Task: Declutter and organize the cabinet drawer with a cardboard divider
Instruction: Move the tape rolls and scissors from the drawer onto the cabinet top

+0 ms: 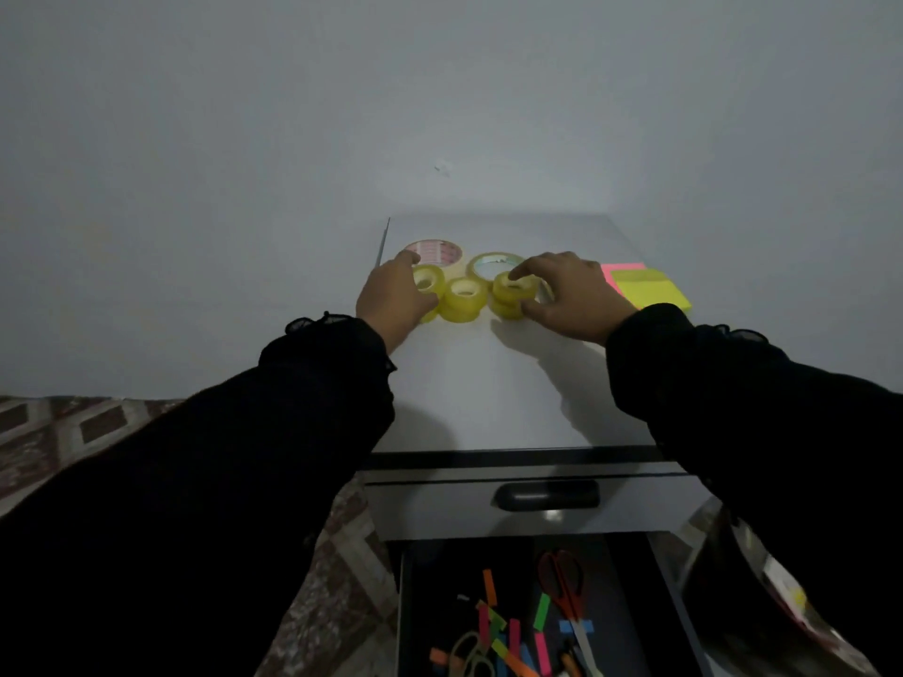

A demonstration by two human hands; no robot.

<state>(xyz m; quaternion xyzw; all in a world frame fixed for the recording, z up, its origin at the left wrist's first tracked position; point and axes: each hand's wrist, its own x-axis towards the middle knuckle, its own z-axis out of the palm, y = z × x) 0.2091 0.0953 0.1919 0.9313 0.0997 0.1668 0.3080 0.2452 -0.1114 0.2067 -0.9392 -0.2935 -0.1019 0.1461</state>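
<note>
I'm looking down at both hands working on the cabinet top [488,383], and by my read the clear-out is only partly done. My left hand [393,298] is curling round a small yellow tape roll [426,280], thumb in front and fingers wrapping its far side. My right hand [574,298] is pinching a stack of two yellow rolls [508,295], forefinger on the top rim and thumb low on the near side. Between the two grips another yellow roll [464,298] is standing free, touching or nearly touching its neighbours. Just beyond my left fingertips a wide tape roll with red print [435,251] is lying flat, and beyond my right forefinger a pale-rimmed roll [493,263] is lying flat too. Off the outside of my right hand, sticky notes [652,293] are sitting near the right edge of the top. Below my wrists the open drawer [405,603] is holding plenty: red-handled scissors [562,579], coloured paper flags [508,632] and a second pair of scissors near the bottom edge. I'm seeing no cardboard divider anywhere, so I judge that emptying and fitting it are both left. For room, the near half of the top is lying bare toward me, while the rolls by my left grip are crowding the left edge.
</note>
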